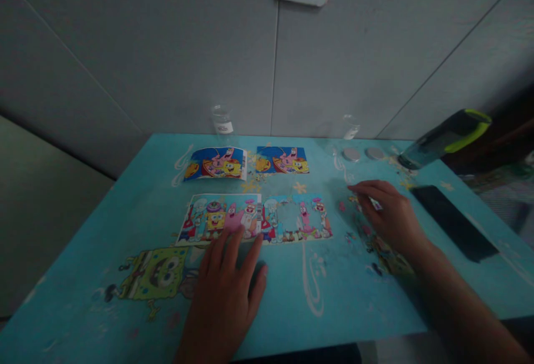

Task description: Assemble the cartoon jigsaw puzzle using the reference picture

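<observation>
My left hand lies flat on the blue cartoon-printed table, fingers spread, fingertips touching the lower edge of a cartoon reference picture. Right beside that picture sits a jigsaw puzzle with a gap in its middle. My right hand rests to the right of the puzzle, fingers curled over a small puzzle piece among several loose pieces. Two more cartoon pictures, one at left and one at right, lie farther back.
A clear beaker and another clear cup stand at the table's back edge by the grey wall. Two round silver discs, a tilted green-lidded bottle and a black phone occupy the right side.
</observation>
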`<act>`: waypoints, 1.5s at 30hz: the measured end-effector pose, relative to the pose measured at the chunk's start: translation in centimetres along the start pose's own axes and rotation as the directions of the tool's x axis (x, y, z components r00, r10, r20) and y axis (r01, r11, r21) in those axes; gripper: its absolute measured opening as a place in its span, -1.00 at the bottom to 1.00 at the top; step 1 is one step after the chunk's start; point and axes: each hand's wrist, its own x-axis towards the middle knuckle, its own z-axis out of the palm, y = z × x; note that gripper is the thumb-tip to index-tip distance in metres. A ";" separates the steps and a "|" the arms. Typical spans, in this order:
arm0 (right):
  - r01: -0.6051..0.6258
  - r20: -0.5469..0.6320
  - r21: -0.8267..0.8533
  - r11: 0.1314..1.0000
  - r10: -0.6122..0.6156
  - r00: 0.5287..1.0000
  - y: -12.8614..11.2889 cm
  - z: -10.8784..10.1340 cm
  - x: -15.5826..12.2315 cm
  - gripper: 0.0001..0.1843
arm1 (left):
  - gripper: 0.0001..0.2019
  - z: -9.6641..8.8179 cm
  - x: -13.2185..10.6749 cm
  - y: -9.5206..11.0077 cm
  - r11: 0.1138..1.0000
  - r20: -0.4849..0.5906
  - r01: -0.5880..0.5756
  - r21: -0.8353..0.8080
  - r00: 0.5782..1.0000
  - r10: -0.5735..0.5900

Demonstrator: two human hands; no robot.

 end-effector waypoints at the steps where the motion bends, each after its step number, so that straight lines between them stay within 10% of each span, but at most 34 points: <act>1: -0.031 -0.026 -0.018 0.999 0.030 0.999 0.9 -0.4 -0.3 -0.68 | -0.51 0.0 0.0 0.0 1.000 0.001 -0.001 -0.001 1.000 0.001; 11: -0.396 -0.204 0.072 0.915 0.402 0.893 7.5 -1.3 -3.4 -0.68 | -0.50 0.3 -0.1 -0.4 1.000 0.004 -0.009 -0.002 1.000 0.009; 26: -0.075 0.131 0.111 0.991 0.060 0.990 0.5 1.8 -2.0 -0.72 | -0.48 0.8 -0.2 -0.7 0.999 -0.008 -0.040 0.021 0.999 0.040; 45: -0.285 0.198 0.184 0.941 0.249 0.948 0.1 2.1 -1.9 -0.76 | -0.51 0.2 -0.1 -0.3 1.000 0.019 -0.021 0.022 1.000 0.020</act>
